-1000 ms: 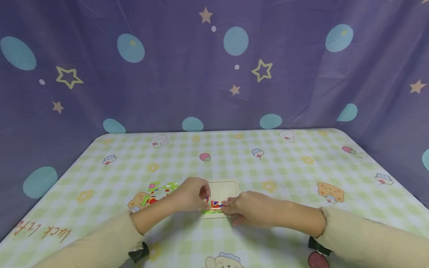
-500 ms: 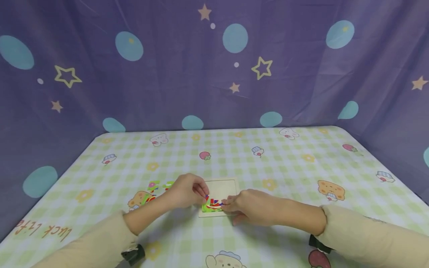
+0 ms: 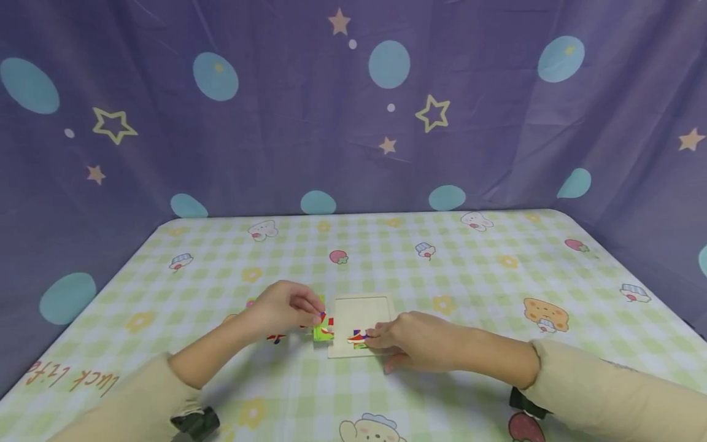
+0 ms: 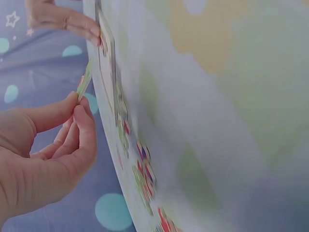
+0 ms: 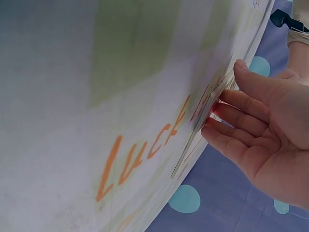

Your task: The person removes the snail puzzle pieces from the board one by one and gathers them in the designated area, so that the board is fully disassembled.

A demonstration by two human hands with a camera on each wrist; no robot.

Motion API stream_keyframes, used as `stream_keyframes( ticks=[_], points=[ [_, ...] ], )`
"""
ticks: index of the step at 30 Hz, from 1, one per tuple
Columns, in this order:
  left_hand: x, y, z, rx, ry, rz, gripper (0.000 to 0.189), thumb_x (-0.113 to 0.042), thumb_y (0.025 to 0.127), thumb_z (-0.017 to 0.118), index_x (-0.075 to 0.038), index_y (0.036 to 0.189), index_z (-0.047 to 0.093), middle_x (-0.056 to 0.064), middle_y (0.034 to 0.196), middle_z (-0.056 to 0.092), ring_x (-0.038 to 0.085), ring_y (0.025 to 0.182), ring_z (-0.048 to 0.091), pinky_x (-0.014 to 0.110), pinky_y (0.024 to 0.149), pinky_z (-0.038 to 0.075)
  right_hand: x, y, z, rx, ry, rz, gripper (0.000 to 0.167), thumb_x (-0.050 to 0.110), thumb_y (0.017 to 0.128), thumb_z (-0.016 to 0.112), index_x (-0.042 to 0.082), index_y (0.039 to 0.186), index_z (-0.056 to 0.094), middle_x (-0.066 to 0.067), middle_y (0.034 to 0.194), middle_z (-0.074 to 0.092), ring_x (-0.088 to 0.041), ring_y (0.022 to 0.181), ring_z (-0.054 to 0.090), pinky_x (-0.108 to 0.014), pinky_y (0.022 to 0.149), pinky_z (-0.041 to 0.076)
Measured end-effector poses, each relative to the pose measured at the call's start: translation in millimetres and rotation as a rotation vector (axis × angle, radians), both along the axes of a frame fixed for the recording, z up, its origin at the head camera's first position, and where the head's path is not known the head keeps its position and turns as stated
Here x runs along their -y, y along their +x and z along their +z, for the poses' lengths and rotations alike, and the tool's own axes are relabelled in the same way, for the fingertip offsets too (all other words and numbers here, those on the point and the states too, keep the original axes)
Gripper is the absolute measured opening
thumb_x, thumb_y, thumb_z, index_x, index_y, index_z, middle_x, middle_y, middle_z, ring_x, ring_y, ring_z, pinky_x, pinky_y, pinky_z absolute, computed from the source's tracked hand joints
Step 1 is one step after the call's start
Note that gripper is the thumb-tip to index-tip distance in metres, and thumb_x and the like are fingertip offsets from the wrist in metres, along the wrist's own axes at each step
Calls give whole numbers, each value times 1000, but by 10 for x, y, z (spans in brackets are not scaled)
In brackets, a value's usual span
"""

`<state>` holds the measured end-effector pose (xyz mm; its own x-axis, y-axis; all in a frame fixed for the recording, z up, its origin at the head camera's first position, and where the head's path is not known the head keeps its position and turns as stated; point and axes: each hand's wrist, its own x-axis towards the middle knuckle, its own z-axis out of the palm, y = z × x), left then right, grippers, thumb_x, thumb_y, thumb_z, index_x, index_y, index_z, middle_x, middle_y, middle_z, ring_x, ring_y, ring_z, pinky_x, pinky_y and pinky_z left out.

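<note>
My left hand (image 3: 284, 312) pinches a green jigsaw piece (image 3: 322, 333) with red and blue print between thumb and fingertips, just left of the wooden puzzle tray (image 3: 361, 312). In the left wrist view the held jigsaw piece (image 4: 84, 85) stands on edge, raised off the table. Fingertips of my right hand (image 3: 417, 342) press on the tray's lower right, over printed pieces (image 3: 357, 337) lying inside it; part of them is hidden under the fingers. Seen from the right wrist, the right hand (image 5: 265, 116) has fairly straight fingers against the tray.
Several loose jigsaw pieces (image 3: 275, 338) lie left of the tray, partly hidden by the left hand and forearm. A checked tablecloth (image 3: 469, 282) covers the table, and a purple patterned curtain (image 3: 287, 123) hangs behind it.
My left hand has moved left, lifting the green piece out of the tray's lower left, which now shows bare wood. The right hand stays put on the tray.
</note>
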<state>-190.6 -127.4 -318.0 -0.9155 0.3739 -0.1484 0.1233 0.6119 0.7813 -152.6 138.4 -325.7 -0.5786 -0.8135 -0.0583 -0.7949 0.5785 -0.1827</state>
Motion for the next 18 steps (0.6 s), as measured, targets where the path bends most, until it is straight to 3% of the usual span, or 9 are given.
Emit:
stream_keyframes(
  ticks=[4,10,18],
  points=[
    [141,20,17,23,5,13,16,-16,82,75,-8,96,71,0,84,72,12,77,65,27,71,52,-3,-4,3,5,1,-1,49,28,84,71,10,129,61,-5,133,59,-18,124,58,-32,102,48],
    [369,64,55,22,-5,-16,21,-17,84,73,-4,99,69,1,85,71,14,79,64,29,73,52,-8,-4,-2,24,-3,-15,50,29,84,71,11,129,61,-5,134,59,-18,125,58,-32,103,48],
    [729,128,68,45,-75,-22,25,-21,84,73,-5,102,68,2,90,71,13,81,62,29,70,49,-9,-9,-6,34,1,-27,50,30,84,70,12,130,61,-4,135,58,-18,126,57,-33,104,47]
  ],
)
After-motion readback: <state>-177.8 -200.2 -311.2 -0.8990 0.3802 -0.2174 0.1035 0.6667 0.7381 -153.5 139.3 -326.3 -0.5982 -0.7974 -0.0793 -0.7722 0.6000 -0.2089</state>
